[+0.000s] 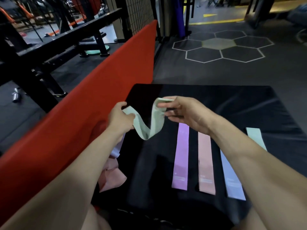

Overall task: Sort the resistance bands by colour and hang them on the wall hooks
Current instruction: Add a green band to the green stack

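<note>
A pale green resistance band [150, 128] sags in a loop above the black mat [232, 103]. My left hand [120, 119] grips one end and my right hand [184, 112] pinches the other. On the mat lie flat a purple band [181, 156], a pink band [206, 163], a lilac-blue band [232, 176] and a second pale green band [255, 138], side by side. Under my left forearm are a crumpled pink band [113, 176] and a bit of a pale lilac band [116, 151]. No wall hooks are in sight.
A long red padded barrier [86, 103] runs along the mat's left side. Beyond it stand black gym racks [54, 40] and a wire mesh panel [139, 15]. The dark floor ahead carries hexagon markings [219, 47].
</note>
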